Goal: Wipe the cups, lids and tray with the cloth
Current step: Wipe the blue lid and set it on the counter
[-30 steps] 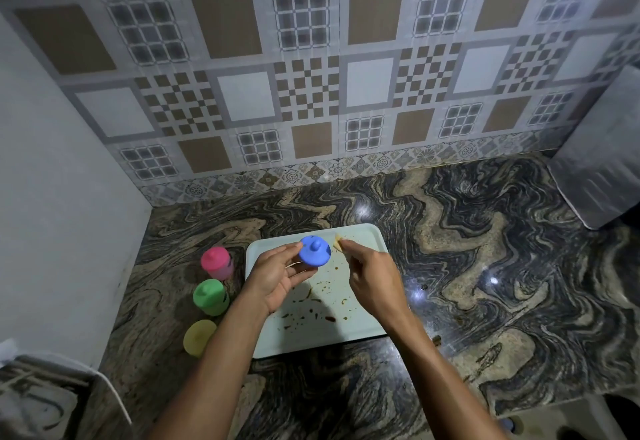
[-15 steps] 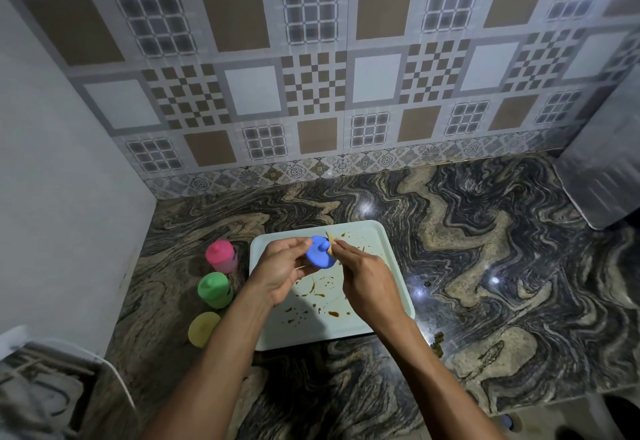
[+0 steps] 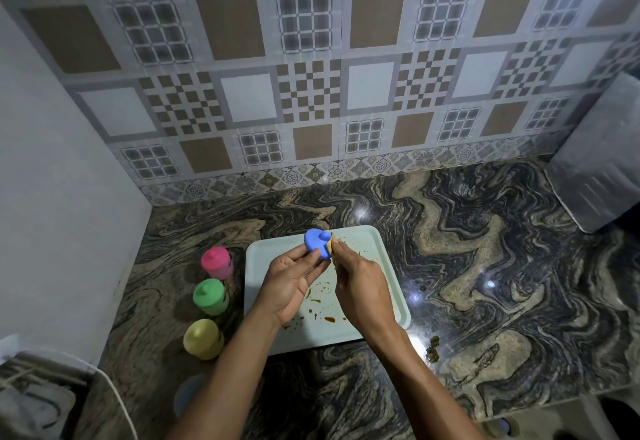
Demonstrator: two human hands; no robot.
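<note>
blue lid [image 3: 316, 241] turned — left hand [image 3: 293, 280] holds, right hand [image 3: 360, 289] pinches cloth [image 3: 333, 242] | tray [image 3: 267, 255] stained

You stand in a home kitchen; a swirled stone bench [image 3: 485, 266] meets a backsplash [image 3: 311, 93] of patterned tiles; a pink cup [image 3: 215, 261], green cup [image 3: 209, 296] and yellow cup [image 3: 202, 337] stand beside a food-stained tray [image 3: 263, 259].

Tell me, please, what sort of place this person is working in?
Probably a home kitchen: a polished, marbled stone countertop meets a patterned tiled wall, and three lidded cups stand on it beside a stained tray.
</note>
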